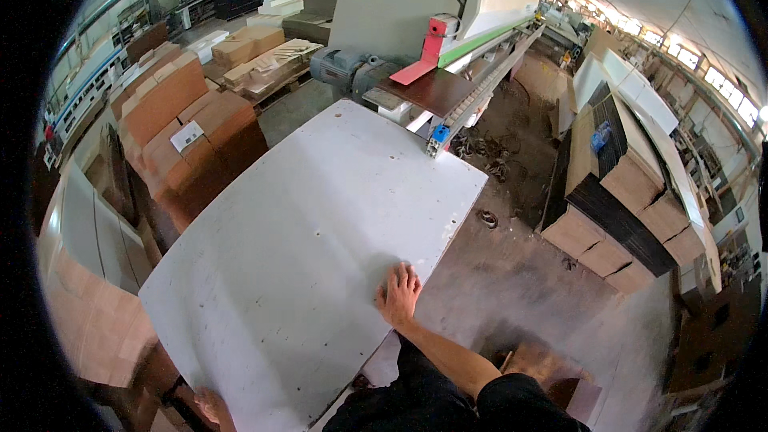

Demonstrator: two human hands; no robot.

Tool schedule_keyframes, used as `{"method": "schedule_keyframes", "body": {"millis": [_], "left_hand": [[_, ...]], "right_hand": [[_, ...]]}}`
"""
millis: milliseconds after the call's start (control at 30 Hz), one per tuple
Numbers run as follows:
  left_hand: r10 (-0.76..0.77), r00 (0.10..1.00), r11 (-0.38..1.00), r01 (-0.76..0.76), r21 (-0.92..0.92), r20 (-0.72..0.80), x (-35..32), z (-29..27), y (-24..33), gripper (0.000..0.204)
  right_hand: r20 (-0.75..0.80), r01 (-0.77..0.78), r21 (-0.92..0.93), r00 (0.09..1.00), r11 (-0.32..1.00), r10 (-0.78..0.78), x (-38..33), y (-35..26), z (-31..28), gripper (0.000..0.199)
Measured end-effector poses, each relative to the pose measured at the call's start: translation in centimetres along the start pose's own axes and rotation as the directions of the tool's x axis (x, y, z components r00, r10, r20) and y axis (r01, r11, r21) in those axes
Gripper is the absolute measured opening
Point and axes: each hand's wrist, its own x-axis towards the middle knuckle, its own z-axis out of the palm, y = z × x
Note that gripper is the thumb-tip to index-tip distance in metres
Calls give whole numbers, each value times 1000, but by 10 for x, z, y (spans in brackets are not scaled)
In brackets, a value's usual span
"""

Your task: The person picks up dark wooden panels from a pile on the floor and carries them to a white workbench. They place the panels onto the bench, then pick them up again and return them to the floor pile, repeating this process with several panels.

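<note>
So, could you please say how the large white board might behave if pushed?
The white board looks stiff, lying without visible sag. It is probably heavy, given its broad area. Its smooth face may feel slippery under the right hand.

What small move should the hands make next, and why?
Probably slide the right hand forward toward the brown board: the board lies at the near end of the machine, just beyond the far edge of the white surface, where that hand rests flat, grasping nothing.
</note>
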Motion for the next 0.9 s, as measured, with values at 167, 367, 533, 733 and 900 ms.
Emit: {"method": "schedule_keyframes", "body": {"millis": [167,367,533,733,900], "left_hand": [[257,937,940,-299,-162,-239,-34,15,57,52],[555,804,649,-260,-715,211,-130,15,290,32],[575,475,241,680,-693,666,-224,-61,546,40],[681,296,325,697,-639,670,-292,-111,745,57],[665,244,379,704,-601,706,-301,-100,833,73]], "right_hand": [[61,204,261,972,944,-227,5,41,-23,56],[78,203,532,955,822,-287,97,134,-33,44],[-66,147,413,989,899,-131,214,199,-24,43],[-21,196,284,980,938,-198,239,210,-28,42],[-51,192,303,981,933,-185,239,211,-28,41]]}}
